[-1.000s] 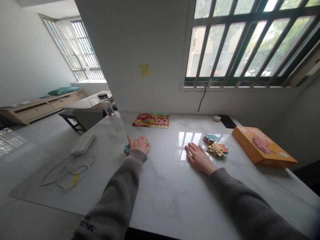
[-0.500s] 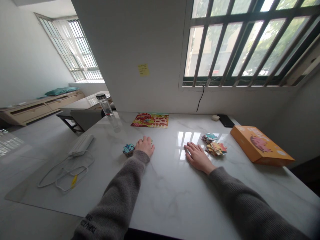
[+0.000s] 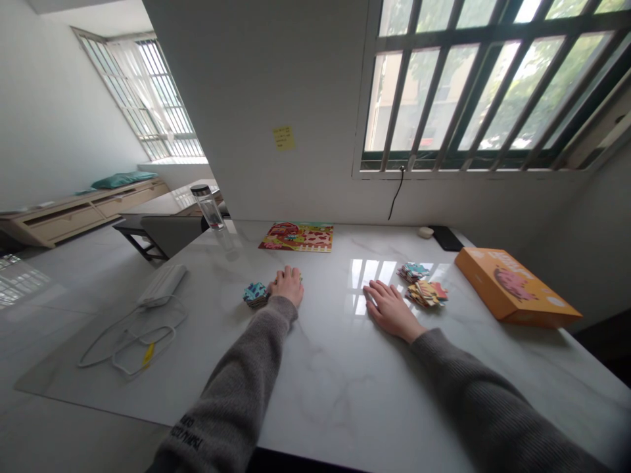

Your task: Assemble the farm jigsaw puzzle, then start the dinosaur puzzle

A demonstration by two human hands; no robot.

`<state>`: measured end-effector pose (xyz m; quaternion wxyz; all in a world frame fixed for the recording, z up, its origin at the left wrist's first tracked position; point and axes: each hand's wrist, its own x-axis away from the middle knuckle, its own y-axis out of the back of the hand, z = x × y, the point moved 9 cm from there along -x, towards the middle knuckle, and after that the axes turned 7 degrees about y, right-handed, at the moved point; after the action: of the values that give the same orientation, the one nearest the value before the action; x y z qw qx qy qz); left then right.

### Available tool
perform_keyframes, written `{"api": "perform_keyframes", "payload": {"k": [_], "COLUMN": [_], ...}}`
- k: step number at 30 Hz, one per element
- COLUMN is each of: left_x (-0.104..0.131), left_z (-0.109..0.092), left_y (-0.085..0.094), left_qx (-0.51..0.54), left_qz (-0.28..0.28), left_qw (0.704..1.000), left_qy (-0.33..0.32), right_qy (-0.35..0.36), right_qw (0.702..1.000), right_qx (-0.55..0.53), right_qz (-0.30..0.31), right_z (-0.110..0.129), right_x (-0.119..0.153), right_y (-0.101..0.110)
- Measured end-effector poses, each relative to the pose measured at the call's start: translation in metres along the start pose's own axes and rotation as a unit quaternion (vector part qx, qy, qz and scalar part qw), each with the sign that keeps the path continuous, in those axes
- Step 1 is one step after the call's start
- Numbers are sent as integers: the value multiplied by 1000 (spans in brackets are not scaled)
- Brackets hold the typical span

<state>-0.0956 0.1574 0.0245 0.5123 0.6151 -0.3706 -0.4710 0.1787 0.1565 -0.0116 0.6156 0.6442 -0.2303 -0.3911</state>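
Note:
My left hand (image 3: 287, 286) is over something small and greenish, mostly hidden under its curled fingers, just right of a stack of blue puzzle pieces (image 3: 255, 294). Flat on the marble table lies my right hand (image 3: 392, 310), fingers apart and holding nothing. To its right are a pile of yellow and red puzzle pieces (image 3: 428, 293) and, behind that, a pile of light blue pieces (image 3: 413, 271). A colourful farm picture sheet (image 3: 298, 237) rests near the wall.
An orange box (image 3: 515, 286) stands at the right, with a black phone (image 3: 445, 238) and small white object (image 3: 424, 232) behind it. At the left are a glass bottle (image 3: 208, 207), a white power strip (image 3: 162, 286) and its looped cable (image 3: 128, 328).
My left hand has shifted very slightly, with its fingers drawn closer together. My right hand has stayed where it was.

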Motion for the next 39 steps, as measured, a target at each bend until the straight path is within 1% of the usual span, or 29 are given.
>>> {"api": "perform_keyframes", "payload": {"k": [4, 6, 8, 11, 13, 15, 19, 21, 23, 25, 27, 28, 30, 32, 33, 36, 39], "left_x": [-2, 0, 4, 18, 31, 46, 70, 78, 83, 84, 83, 81, 77, 73, 71, 69, 70], "left_z": [4, 1, -7, -29, -47, -64, -86, -93, -97, -97, -94, -91, -85, -79, -76, -71, -71], "left_y": [-3, -5, -5, -5, -3, -1, 3, 3, 1, 0, -1, 0, -2, -9, -13, -20, -19], "left_qx": [30, 56, 84, 127, 160, 196, 270, 304, 336, 377, 415, 426, 423, 398, 384, 345, 312], "left_qz": [6, 16, 25, 28, 31, 34, 47, 61, 74, 80, 74, 66, 58, 76, 91, 119, 125], "left_qw": [1000, 998, 995, 984, 968, 946, 897, 875, 857, 841, 829, 828, 838, 857, 866, 883, 890], "left_qy": [-6, -21, -51, -122, -191, -257, -347, -373, -383, -379, -367, -360, -340, -316, -306, -295, -308], "right_qy": [3, 5, 4, 3, 4, 6, 8, 9, 12, 15, 16, 17, 21, 35, 45, 81, 96], "right_qw": [1000, 1000, 1000, 1000, 1000, 1000, 999, 999, 999, 998, 995, 992, 980, 964, 960, 965, 968], "right_qx": [-3, -6, -7, -10, -13, -17, -23, -29, -36, -50, -82, -110, -186, -254, -270, -245, -228], "right_qz": [-5, -8, -10, -11, -13, -15, -22, -24, -27, -33, -46, -54, -66, -65, -60, -49, -40], "right_z": [1, 1, 1, 1, 1, 1, 2, 2, 3, 3, 3, 5, 12, 25, 34, 58, 69], "right_x": [0, 0, 0, 0, 0, 0, 0, 1, 1, 1, 0, -1, -3, -6, -6, -6, -4], "right_y": [1, 2, 2, 2, 2, 2, 4, 4, 5, 7, 10, 13, 16, 18, 19, 23, 27]}}
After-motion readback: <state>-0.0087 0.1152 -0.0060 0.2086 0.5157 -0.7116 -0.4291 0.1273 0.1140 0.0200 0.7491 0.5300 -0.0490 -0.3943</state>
